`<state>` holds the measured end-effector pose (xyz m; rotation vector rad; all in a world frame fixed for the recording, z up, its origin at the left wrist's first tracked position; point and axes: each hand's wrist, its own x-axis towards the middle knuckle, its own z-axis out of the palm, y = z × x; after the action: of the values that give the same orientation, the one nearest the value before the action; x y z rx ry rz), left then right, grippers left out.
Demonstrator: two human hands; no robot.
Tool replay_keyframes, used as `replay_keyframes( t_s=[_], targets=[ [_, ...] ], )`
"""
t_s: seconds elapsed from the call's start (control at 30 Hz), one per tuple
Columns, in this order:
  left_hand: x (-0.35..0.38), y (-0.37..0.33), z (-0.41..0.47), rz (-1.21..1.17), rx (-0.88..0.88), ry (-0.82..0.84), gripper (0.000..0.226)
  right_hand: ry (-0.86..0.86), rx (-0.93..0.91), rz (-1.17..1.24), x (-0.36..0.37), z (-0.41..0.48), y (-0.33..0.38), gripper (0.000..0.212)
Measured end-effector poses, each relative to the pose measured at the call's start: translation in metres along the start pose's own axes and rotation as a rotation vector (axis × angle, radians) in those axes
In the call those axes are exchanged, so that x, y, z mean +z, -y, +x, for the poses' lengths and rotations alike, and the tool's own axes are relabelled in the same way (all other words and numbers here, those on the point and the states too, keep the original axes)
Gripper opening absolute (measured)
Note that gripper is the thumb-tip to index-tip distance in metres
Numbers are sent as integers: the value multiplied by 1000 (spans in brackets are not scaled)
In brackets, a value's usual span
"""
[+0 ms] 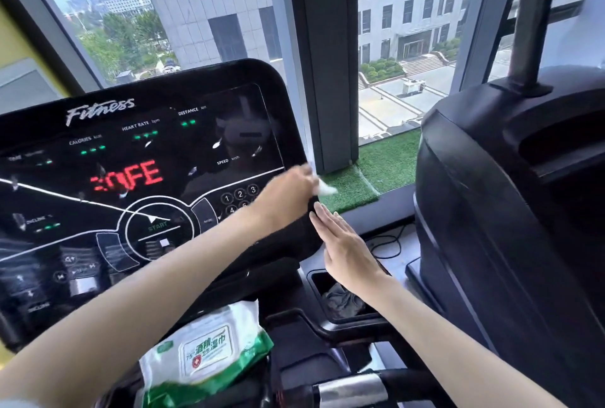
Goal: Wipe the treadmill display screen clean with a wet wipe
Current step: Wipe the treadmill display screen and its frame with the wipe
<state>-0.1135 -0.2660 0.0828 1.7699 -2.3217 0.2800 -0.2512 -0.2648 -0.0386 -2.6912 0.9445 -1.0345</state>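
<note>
Just past the right edge of the display screen (147, 162), the left hand (288, 198) gripped the wet wipe (325, 190); its white tip stuck out beyond the blurred, curled fingers. Below, the right hand (343, 244) was flat, fingers straight and pressed together, fingertips touching the console (294, 244) corner.

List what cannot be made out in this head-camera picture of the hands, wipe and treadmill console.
- Wet wipe: head view, mostly hidden by the left hand; only a blurred white corner shows.
- Keypad: head view, lower keys covered by the left hand.
- Display screen: head view, left side cut off by the frame edge.
- Grey bundle: head view, partly hidden by the right forearm.
</note>
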Motion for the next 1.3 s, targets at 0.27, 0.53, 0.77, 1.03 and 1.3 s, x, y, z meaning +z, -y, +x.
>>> replay_keyframes(
  t_s=[0.27, 0.53, 0.77, 1.03, 1.3],
  targets=[
    [-4, 24, 4, -79, -89, -303, 26, -75, 79, 56, 8, -12, -3, 55],
    [7, 20, 2, -101, -101, -239, 14, -176, 459, 626, 5, -12, 6, 31],
    [30, 2, -30, 43, 208, 240, 33, -192, 886, 1190, -10, 3, -5, 24],
    [43, -9, -38, 55, 220, 274, 37, -90, 983, 1264, -13, 2, -9, 42],
    [48, -29, -37, 9, -105, 68, 32, -69, 981, 1176, -11, 4, -10, 34]
  ],
)
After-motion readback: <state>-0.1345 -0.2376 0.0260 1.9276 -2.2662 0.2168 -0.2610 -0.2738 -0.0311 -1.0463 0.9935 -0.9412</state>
